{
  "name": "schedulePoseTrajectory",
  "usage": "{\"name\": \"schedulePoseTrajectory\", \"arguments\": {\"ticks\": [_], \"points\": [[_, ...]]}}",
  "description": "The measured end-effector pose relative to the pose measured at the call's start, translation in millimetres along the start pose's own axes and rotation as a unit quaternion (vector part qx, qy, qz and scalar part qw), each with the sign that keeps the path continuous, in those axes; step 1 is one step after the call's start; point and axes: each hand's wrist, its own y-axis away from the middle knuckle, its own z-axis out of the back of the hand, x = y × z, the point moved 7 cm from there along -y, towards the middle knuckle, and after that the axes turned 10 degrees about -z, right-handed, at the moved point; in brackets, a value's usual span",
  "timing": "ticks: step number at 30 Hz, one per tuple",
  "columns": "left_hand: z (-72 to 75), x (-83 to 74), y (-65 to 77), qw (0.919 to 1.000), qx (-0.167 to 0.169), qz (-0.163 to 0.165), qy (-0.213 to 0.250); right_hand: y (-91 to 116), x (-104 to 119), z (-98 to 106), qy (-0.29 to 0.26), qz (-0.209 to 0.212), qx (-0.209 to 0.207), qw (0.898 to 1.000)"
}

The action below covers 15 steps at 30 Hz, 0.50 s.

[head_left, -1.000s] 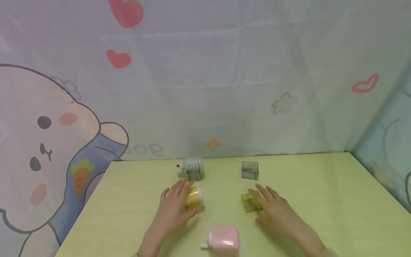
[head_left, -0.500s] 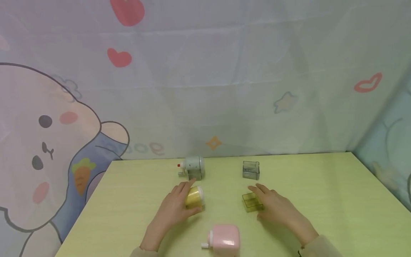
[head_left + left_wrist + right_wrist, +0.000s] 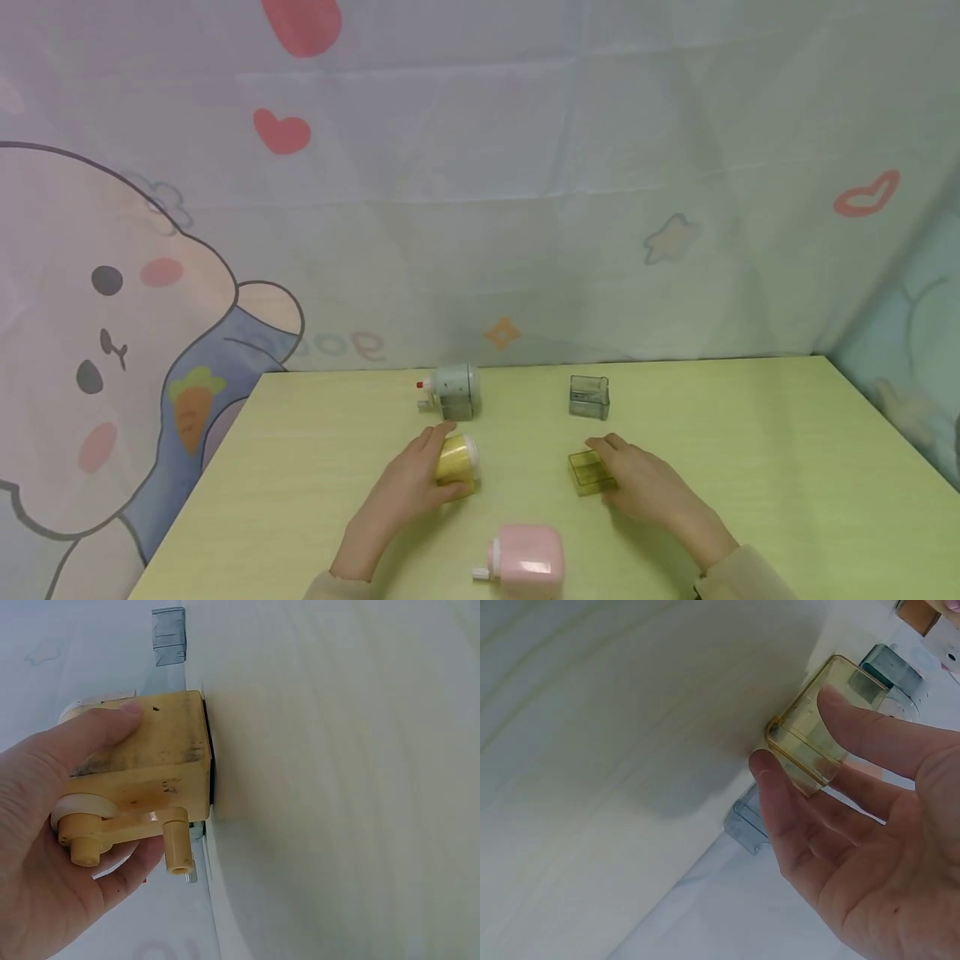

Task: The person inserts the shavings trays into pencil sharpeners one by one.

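My left hand (image 3: 408, 483) grips a yellow hand-crank pencil sharpener (image 3: 455, 461) left of centre on the table. In the left wrist view its crank handle (image 3: 178, 840) sticks out near the fingers, with my thumb pressed along the sharpener body (image 3: 161, 742). To the right, my right hand (image 3: 645, 485) pinches a see-through yellow shavings drawer (image 3: 587, 473) at its right end. From the right wrist, my thumb lies over one side of the drawer (image 3: 799, 742) and the fingers curl at the other side; its far part is hidden.
A pink crank sharpener (image 3: 530, 554) sits at the front, between my forearms. Behind the yellow one stands a grey-blue sharpener (image 3: 453, 383), and behind the yellow drawer a see-through grey drawer (image 3: 589, 397). A printed cloth (image 3: 480, 208) hangs along the table's (image 3: 750, 467) back edge.
My right hand, earlier spread above the yellow drawer, has come down and its fingers have drawn together on it. My left fingers have settled around the yellow sharpener, which stays in place.
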Motion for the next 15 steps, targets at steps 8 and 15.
{"name": "schedulePoseTrajectory", "arguments": {"ticks": [8,15], "points": [[-2.4,0.1,-2.2,0.9998,-0.001,-0.015,0.012,-2.7,4.0,-2.1,-0.010,0.018,-0.013,1.000],[-2.2,-0.5,-3.2,0.9994,-0.005,-0.029,0.019,-6.1,3.1,-5.6,-0.010,0.015,-0.010,1.000]]}}
